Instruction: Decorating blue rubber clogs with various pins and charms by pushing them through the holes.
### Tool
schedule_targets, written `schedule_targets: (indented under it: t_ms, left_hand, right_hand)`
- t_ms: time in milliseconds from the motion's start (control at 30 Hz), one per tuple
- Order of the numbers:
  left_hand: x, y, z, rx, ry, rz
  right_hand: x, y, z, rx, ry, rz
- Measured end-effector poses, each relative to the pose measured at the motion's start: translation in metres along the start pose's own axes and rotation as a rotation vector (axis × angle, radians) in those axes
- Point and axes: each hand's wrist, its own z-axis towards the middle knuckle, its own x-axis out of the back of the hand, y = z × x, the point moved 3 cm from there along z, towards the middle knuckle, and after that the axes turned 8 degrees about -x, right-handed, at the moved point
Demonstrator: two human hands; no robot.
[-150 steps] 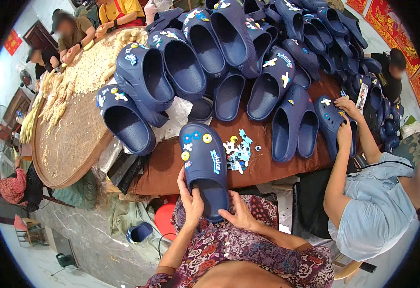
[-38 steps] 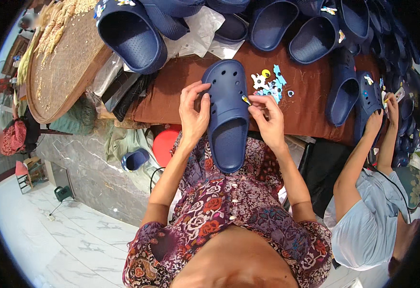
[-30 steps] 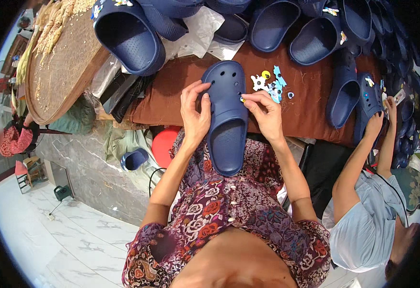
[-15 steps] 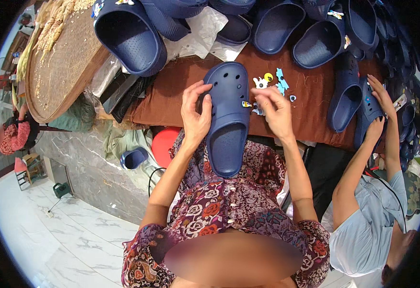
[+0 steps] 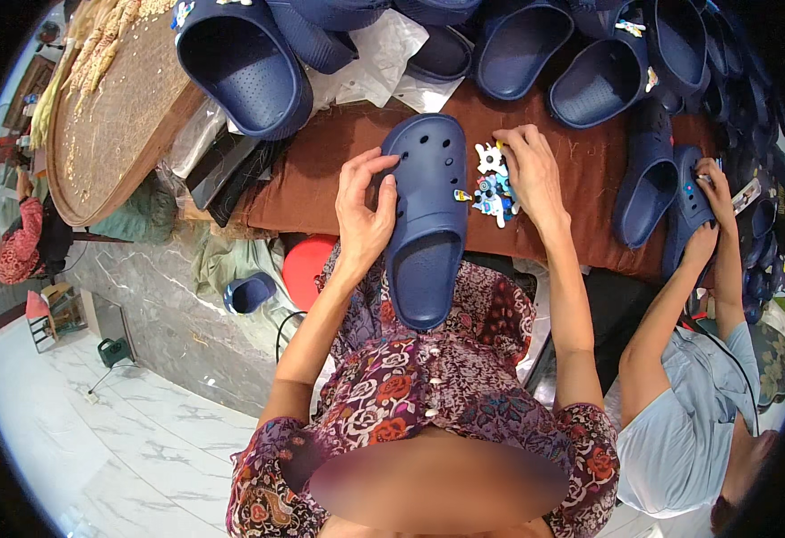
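A navy clog (image 5: 424, 193) with round holes lies before me, toe pointing away, its heel end past the table edge. One small yellow-and-white charm (image 5: 461, 195) sits on its right side. My left hand (image 5: 363, 204) grips the clog's left side, fingertips on the upper near the holes. My right hand (image 5: 536, 175) is right of the clog, fingertips pinched at a small yellow charm (image 5: 500, 143) that they mostly cover. Beside those fingers lie a white charm (image 5: 489, 160) and a cluster of blue-and-white charms (image 5: 496, 199) on the brown cloth (image 5: 321, 170).
Many navy clogs (image 5: 522, 54) are piled along the far side and right. A round woven tray (image 5: 115, 125) with grain stands at far left. On the right a co-worker's hands (image 5: 711, 215) hold another clog (image 5: 686, 206). A red stool (image 5: 307, 269) is below the table edge.
My right hand has moved away from the clog's side, up and right, to the yellow charm. My left hand and the clog stay nearly still. The co-worker's upper hand has shifted slightly lower.
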Motion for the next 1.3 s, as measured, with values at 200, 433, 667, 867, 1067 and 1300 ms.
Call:
schedule_targets:
  t_ms: [200, 433, 667, 867, 1067, 1300]
  left_hand:
    - [0.0, 0.001, 0.0, -0.023, 0.003, 0.023]
    - [-0.001, -0.001, 0.001, -0.027, -0.005, 0.035]
    - [-0.003, -0.001, 0.0, -0.01, 0.006, 0.027]
    - [-0.003, -0.001, 0.0, -0.021, 0.007, 0.032]
    - [-0.003, 0.001, 0.0, -0.011, 0.003, 0.04]
    - [-0.004, 0.001, 0.001, -0.023, -0.002, 0.052]
  right_hand:
    - [0.014, -0.005, -0.004, -0.123, 0.018, 0.176]
    - [0.011, -0.047, -0.023, -0.086, -0.01, 0.572]
    - [0.003, -0.058, -0.032, 0.111, -0.004, 0.564]
    - [0.005, -0.056, -0.032, 0.045, -0.066, 0.628]
    - [-0.002, -0.048, -0.027, -0.086, -0.164, 0.763]
    - [-0.003, -0.047, -0.019, -0.343, -0.324, 0.938]
